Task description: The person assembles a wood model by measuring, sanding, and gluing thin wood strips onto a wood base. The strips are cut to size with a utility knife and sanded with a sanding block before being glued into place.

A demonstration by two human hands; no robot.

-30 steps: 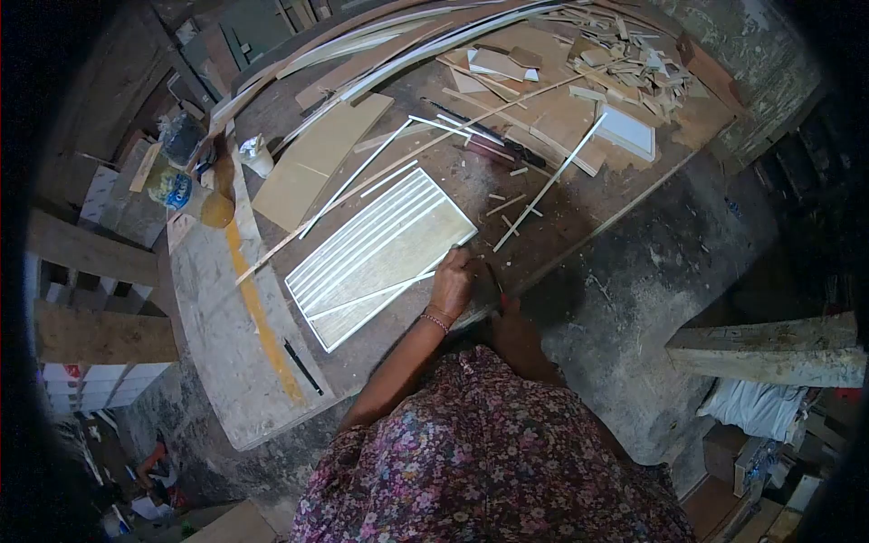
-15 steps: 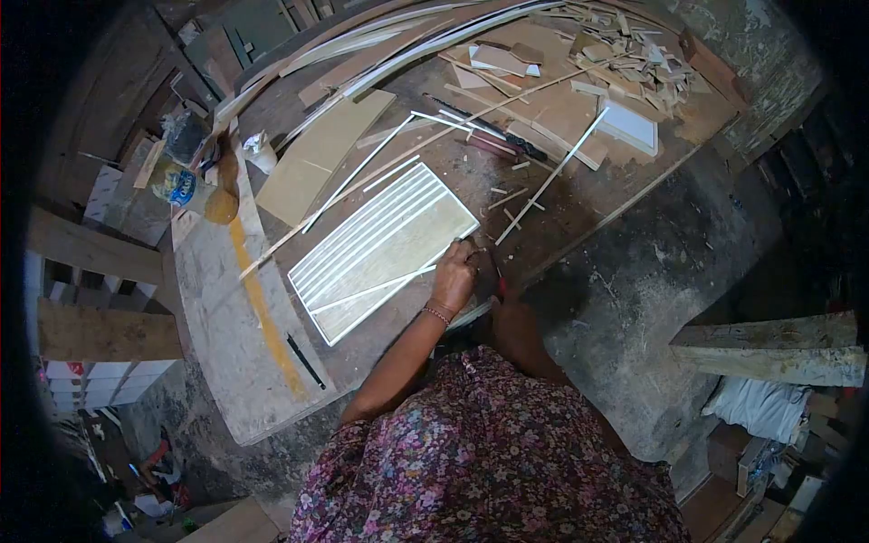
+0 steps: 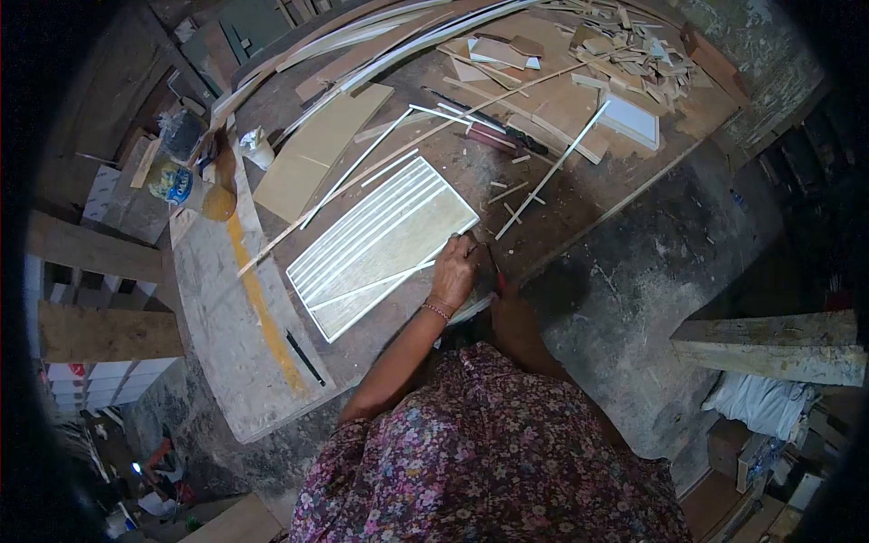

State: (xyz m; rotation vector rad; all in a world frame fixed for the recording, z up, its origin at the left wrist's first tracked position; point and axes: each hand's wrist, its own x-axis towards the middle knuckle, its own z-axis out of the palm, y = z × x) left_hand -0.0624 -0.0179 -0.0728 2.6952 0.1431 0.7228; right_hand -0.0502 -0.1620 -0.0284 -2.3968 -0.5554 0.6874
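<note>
My left hand point(image 3: 454, 270) is at the lower right edge of a pale wooden panel point(image 3: 385, 246) edged and striped with white strips. Its fingers are curled in a pinch; what lies between them is too small to make out. One white strip point(image 3: 369, 288) lies slanted across the panel's near part. Close by on the right, my right hand point(image 3: 509, 303) is in shadow, closed around a slim tool with a red handle point(image 3: 501, 281). The tool's dark tip points toward my left fingertips. Its exact kind does not show.
Thin white strips point(image 3: 552, 169) and a long wooden strip point(image 3: 362, 183) lie on the brown table. Behind are a tan board point(image 3: 324, 154), a white-topped block point(image 3: 631, 122) and a scrap pile point(image 3: 634, 59). A dark stick point(image 3: 305, 357) lies left, near a white container point(image 3: 257, 149).
Both hands stay by the panel's lower right edge, with only slight finger movement. The view has shifted a little.
</note>
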